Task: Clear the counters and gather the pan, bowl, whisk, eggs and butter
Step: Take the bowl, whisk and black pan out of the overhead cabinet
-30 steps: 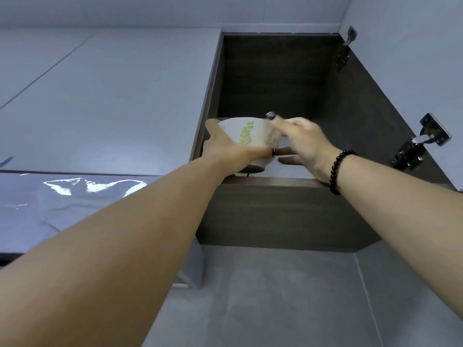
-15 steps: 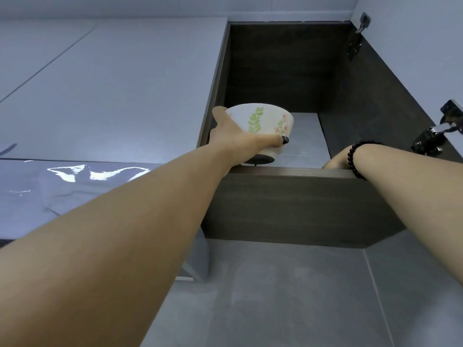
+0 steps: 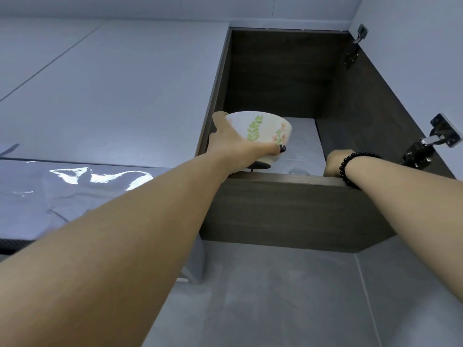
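I look up into an open wall cabinet (image 3: pixel 288 211) of dark wood. A white bowl (image 3: pixel 260 132) with green leaf and pink flower prints is held at the cabinet's left front, just above the shelf edge. My left hand (image 3: pixel 235 146) grips the bowl from the side and below, thumb on the far rim, fingers under the base. My right hand (image 3: pixel 332 162) reaches over the shelf's front edge at the right; only its back and a black bead bracelet at the wrist show, the fingers are hidden behind the edge.
The cabinet door (image 3: pixel 411 58) stands open at the right on two metal hinges (image 3: pixel 426 149). Closed white cabinet fronts (image 3: pixel 112 96) run to the left, with a shiny grey panel (image 3: pixel 75 191) beneath them. Grey tiled wall (image 3: pixel 275 296) lies under the cabinet. The shelf floor (image 3: pixel 303 144) is pale.
My right hand let go of the bowl and dropped to the right behind the shelf edge. My left hand alone now keeps the bowl, nearly in place.
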### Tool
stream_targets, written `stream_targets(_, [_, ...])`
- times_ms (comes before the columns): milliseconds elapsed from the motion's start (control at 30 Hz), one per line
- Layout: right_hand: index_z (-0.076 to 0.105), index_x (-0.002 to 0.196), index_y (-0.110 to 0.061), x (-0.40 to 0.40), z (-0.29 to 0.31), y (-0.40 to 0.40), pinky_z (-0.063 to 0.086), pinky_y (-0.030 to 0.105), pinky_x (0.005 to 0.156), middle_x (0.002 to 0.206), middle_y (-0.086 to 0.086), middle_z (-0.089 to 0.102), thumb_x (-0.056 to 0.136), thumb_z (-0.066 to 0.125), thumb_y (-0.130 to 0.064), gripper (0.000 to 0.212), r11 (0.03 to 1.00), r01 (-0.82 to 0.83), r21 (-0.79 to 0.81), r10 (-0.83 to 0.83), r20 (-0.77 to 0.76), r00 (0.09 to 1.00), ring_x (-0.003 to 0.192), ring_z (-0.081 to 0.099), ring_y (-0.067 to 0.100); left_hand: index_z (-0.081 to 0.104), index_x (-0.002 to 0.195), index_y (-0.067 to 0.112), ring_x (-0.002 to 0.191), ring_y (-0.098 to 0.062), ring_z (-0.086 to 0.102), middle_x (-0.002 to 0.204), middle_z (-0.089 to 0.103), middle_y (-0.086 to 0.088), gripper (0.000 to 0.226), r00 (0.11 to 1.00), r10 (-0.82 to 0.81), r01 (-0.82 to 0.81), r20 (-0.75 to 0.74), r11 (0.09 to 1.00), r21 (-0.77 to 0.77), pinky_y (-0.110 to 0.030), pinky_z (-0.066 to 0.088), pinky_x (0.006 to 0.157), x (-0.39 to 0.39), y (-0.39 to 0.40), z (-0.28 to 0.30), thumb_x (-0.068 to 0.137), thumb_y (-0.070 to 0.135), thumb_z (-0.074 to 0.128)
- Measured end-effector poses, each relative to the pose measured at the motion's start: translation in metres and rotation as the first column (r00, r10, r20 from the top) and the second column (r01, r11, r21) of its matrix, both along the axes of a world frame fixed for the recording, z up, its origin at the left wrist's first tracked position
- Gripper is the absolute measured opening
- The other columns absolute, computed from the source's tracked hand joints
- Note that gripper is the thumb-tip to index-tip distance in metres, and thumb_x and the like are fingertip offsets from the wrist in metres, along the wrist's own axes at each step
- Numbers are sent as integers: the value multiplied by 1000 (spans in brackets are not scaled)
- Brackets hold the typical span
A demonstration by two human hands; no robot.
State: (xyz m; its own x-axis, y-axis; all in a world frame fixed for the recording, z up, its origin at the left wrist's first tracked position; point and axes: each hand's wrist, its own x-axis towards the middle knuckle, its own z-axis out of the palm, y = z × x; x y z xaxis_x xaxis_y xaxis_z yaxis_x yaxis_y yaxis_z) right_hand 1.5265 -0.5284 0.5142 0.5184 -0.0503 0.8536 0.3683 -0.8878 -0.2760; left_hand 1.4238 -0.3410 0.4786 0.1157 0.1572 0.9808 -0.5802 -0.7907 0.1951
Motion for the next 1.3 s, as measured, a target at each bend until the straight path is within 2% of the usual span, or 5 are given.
stream_targets(133, [54,84,-2,-7,-9,-9,43,31,66,91,16,56,89,50,-8,8,990,-53,132,17,259,966,75,54,30,17,136,23,107,-10,45,119,41,7,103,1000,-3,3,30,1000,11,-25,38,82,0,-1,-3,63,46,86])
stream_targets(267, [52,114,-2,-25,-22,-20,38,34,73,116,22,56,96,44,-18,26,941,-230,248,126,374,919,102,56,39,17,136,23,113,-13,46,126,42,2,106,998,-11,12,60,1000,-15,-24,38,84,-2,-3,-6,60,45,88])
stream_targets(800, [49,74,-9,-79,-49,-76,34,24,49,82,14,61,98,39,-29,33,820,-519,242,372,463,804,63,57,22,21,132,25,109,-14,53,122,45,0,99,984,49,-54,169,998,30,-20,48,83,-51,-53,-23,61,38,90])
stream_targets(967, [61,94,1,-97,-80,-70,58,44,65,87,19,68,99,42,-26,33,548,-766,336,591,492,639,72,65,26,22,132,25,108,-16,55,120,46,1,97,989,63,-68,137,997,32,-23,53,86,-78,-68,-43,63,35,89])
stream_targets(1300, [59,83,-23,-123,-184,2,39,26,52,69,0,67,95,51,-28,15,46,-912,408,844,473,254,53,54,17,28,129,39,95,-5,63,106,58,7,105,995,96,-93,7,978,-189,-27,55,83,-137,-73,-161,46,26,92])
